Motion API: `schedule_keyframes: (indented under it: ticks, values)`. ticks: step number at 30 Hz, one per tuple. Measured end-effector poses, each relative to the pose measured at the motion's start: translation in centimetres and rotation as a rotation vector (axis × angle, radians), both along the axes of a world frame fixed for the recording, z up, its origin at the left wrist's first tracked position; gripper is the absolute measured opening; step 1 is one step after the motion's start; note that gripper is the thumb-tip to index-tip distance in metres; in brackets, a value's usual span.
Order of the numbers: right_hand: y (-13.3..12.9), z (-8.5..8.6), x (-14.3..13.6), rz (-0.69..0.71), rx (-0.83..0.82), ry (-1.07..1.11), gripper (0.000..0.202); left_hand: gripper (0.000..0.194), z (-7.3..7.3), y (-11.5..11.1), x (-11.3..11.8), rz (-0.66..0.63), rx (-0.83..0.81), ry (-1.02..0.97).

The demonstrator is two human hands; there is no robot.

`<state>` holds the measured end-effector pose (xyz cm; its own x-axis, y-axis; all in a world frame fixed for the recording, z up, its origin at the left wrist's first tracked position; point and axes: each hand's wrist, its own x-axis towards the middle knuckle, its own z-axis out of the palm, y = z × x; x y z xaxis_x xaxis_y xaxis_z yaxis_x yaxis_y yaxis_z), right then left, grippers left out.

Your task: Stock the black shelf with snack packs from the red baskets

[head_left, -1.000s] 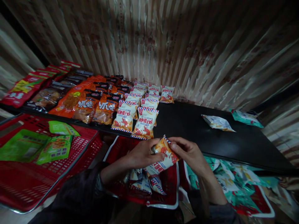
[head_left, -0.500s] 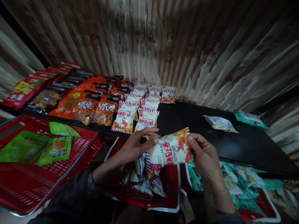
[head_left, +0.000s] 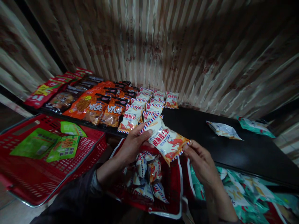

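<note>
A white and orange snack bag (head_left: 164, 140) with striped ends is held between both hands, tilted with its printed face up. My left hand (head_left: 135, 141) pinches its upper left side, thumb on top. The lower right corner is gripped by the fingers of my right hand (head_left: 198, 155). Matching bags (head_left: 130, 118) lie in rows on the black shelf (head_left: 187, 127), just behind my left hand. Below the held bag, a red basket (head_left: 173, 186) contains several more of the same small bags (head_left: 142, 168).
Orange bags (head_left: 113, 112), dark bags and red bags (head_left: 46, 90) fill the shelf's left. A white bag (head_left: 224, 130) and a teal bag (head_left: 255, 126) lie at right. Green packets (head_left: 35, 143) sit in the left red basket (head_left: 91, 146). Teal bags (head_left: 240, 193) are piled below right.
The held bag has turned, its left end now higher and its right end lower. Both hands keep hold of it. The view has shifted, moving the shelf slightly right and down.
</note>
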<state>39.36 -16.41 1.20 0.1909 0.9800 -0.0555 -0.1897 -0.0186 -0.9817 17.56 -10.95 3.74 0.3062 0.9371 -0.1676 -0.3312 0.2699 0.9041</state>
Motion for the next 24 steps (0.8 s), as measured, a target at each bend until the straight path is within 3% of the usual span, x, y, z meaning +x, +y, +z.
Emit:
schedule_keyframes:
  ticks: [6,11,14,18,21,24]
  values:
    - [0.1,0.6,2.1,-0.045,0.018,-0.246,0.043,0.052,-0.7,0.9,-0.3,-0.132,0.102,0.2]
    - [0.5,0.9,0.0,0.174,-0.074,-0.204,0.05,0.06,-1.3,0.7,0.5,-0.303,0.185,0.322]
    - [0.6,0.7,-1.1,0.217,-0.075,-0.135,0.047,0.068,-1.7,0.4,1.0,-0.251,0.175,0.305]
    - [0.6,0.2,-1.6,0.084,-0.087,-0.006,0.04,0.06,-1.9,0.1,1.5,-0.197,0.156,0.191]
    - [0.7,-0.3,-1.7,-0.029,-0.094,0.102,0.038,0.047,-1.8,-0.5,2.1,-0.248,0.137,0.032]
    - [0.8,-0.8,-1.9,-0.074,-0.074,0.146,0.036,0.049,-1.9,-1.3,2.6,-0.303,0.088,-0.036]
